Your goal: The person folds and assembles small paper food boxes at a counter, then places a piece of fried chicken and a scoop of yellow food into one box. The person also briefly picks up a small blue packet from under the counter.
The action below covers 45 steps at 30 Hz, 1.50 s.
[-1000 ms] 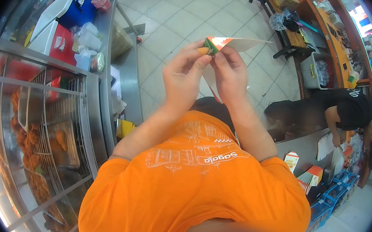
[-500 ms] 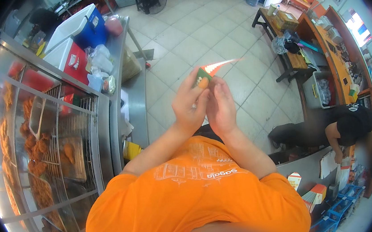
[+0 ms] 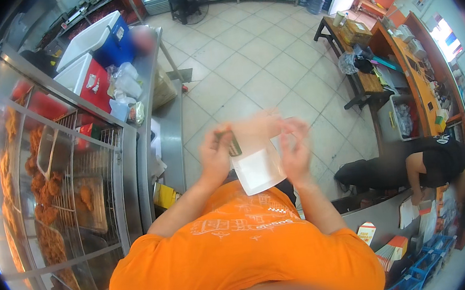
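Note:
A paper food box [image 3: 257, 171] is held in front of my orange shirt, unfolded, its white inside facing up. My left hand [image 3: 215, 155] is closed on its left side, where a strip of green print shows by the thumb. My right hand [image 3: 296, 158] is at the box's right edge. Its fingers are smeared by motion, so whether they grip the box cannot be told. The box's far flap is blurred too.
On my left stands a glass cabinet [image 3: 128, 183] with fried chicken [image 3: 46, 191] on racks and trays. Beyond it, a steel table [image 3: 150, 74] bears red and blue coolers. At right, a person in black [image 3: 435, 159] bends over a counter near folded cartons [image 3: 391, 251].
The folded carton has been opened out, so its white inside now shows. My hands have moved apart and nearer my body. The person at right has shifted slightly.

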Available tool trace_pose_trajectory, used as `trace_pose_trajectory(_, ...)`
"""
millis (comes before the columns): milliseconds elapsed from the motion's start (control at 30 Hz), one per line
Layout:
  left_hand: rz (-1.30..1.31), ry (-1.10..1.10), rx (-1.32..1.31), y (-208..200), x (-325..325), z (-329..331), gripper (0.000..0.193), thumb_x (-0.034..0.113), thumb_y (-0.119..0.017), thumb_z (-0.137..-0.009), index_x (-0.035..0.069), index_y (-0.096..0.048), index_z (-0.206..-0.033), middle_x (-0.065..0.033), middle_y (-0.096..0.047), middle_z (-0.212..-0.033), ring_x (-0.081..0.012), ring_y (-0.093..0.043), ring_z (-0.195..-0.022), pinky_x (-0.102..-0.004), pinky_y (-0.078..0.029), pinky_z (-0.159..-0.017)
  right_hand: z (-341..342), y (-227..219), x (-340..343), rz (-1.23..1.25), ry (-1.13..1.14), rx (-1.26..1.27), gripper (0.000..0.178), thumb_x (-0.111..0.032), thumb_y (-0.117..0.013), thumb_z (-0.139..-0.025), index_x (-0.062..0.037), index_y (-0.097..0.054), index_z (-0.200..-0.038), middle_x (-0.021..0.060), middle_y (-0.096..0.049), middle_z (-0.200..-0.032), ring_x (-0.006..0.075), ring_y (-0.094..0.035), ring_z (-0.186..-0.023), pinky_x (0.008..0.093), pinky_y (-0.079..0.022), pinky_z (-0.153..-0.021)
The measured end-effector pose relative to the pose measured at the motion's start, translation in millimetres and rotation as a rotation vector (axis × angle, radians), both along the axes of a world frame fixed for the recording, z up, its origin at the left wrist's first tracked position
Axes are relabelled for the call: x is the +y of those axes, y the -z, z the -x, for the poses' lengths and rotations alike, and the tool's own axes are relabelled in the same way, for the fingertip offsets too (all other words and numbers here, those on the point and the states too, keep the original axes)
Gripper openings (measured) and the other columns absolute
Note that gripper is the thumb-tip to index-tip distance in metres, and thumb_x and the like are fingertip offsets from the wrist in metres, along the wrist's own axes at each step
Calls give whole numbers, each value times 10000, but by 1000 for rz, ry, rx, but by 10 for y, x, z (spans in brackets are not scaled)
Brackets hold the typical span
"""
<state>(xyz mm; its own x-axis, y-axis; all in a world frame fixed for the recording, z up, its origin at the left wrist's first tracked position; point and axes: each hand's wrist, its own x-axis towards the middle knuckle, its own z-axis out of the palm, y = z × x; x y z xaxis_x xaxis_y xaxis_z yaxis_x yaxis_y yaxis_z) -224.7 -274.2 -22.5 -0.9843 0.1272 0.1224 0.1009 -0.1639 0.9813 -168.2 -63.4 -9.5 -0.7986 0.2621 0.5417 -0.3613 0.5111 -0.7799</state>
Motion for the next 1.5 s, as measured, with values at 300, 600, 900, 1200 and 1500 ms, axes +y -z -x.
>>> trace_pose_trajectory(300,-51,59,279,-258,88,151,172,89,-623,-1087,2,-651,-1233,-68,-713,-1103,-106,-637,-987,-273,-519,-876,-68,-302,154,561,-260,-117,166,-140,-639,-1061,10,-679,-1120,63,-688,-1122,143,-623,-1051,301,-480,-976)
trace_pose_trajectory(600,43,118,-8,-336,116,-36,261,40,-651,-1047,-11,-632,-1303,-118,-684,-1228,-175,-645,-1115,-318,-516,-957,-246,-130,95,852,-582,-102,170,-135,-551,-1089,-1,-653,-1116,91,-675,-1250,157,-615,-1129,328,-482,-999)
trace_pose_trajectory(900,857,135,1136,-806,164,154,466,150,-804,-825,132,-706,-1280,-134,-597,-1446,-370,-550,-1354,-477,-485,-1072,-122,-180,-66,829,-135,-260,159,-140,-569,-1089,-12,-654,-1134,107,-740,-1177,156,-673,-1071,317,-509,-985)
trace_pose_trajectory(1200,443,409,874,-660,50,269,404,6,-790,-838,85,-673,-1216,-89,-762,-1147,-313,-703,-970,-397,-547,-852,-155,-302,127,813,-336,-288,157,-136,-612,-1060,-4,-685,-1102,151,-750,-1211,186,-696,-1085,344,-523,-1001)
trace_pose_trajectory(1500,468,44,523,-686,212,296,218,10,-703,-965,1,-641,-1173,-126,-701,-1090,-248,-688,-985,-362,-538,-892,-282,-314,-366,793,-413,-170,128,-54,-619,-1061,14,-651,-1164,143,-636,-1422,172,-601,-1252,320,-503,-1017)
